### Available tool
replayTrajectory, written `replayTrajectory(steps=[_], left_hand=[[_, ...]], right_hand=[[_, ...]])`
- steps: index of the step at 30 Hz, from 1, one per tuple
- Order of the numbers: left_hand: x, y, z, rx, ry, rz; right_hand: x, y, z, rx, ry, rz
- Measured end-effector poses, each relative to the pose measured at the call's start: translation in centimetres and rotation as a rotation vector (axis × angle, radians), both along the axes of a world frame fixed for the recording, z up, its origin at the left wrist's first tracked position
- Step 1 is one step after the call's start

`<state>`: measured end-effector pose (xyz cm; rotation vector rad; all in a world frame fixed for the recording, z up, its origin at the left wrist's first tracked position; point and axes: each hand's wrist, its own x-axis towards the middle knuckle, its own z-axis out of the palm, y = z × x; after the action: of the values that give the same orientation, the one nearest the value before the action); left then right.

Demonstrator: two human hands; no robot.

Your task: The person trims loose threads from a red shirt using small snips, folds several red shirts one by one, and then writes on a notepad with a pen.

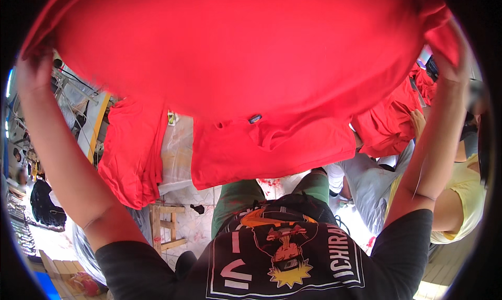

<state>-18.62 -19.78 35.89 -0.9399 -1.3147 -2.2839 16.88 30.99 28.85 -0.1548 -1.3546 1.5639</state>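
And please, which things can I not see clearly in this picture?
In the head view:
Left hand: fingers blurred, shaded near the fisheye rim.
Right hand: fingertips hidden by the raised red cloth.
Raised red cloth: far edge cut off by the picture's top.
Small dark label: too small to read.

Red cloth (235,49) cropped above, left hand (36,70) blurred, perhaps part-hidden

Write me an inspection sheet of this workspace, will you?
Surface: pale table, mostly covered.
Job's things: raised red cloth, blurred; red garment with dark label below it.
Clutter: draped red fabric at left; black bundle.
Left grip: holding the raised cloth's left side.
Right grip: holding its right side, partly covered.
Cables: thin dark line upper left, possibly a cable.
Surroundings: wooden stool; person in yellow at right.
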Motion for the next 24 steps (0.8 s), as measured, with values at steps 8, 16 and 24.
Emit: replayTrajectory(steps=[8, 16, 24], left_hand=[[-5.0, 9.8, -4.9, 0.088, -0.053, -0.185], [3.1, 7.3, -7.6, 0.193, 0.017, -0.02], [7.2, 1.9, -36.5, -0.114, -0.515, 0.058]], right_hand=[[-13.7, 8.8, 0.2, 0.403, -0.086, 0.297], [-6.5, 3.4, -0.6, 0.178, -0.123, 0.178], [-2.1, -2.0, -26.8, -0.332, -0.491, 0.343]])
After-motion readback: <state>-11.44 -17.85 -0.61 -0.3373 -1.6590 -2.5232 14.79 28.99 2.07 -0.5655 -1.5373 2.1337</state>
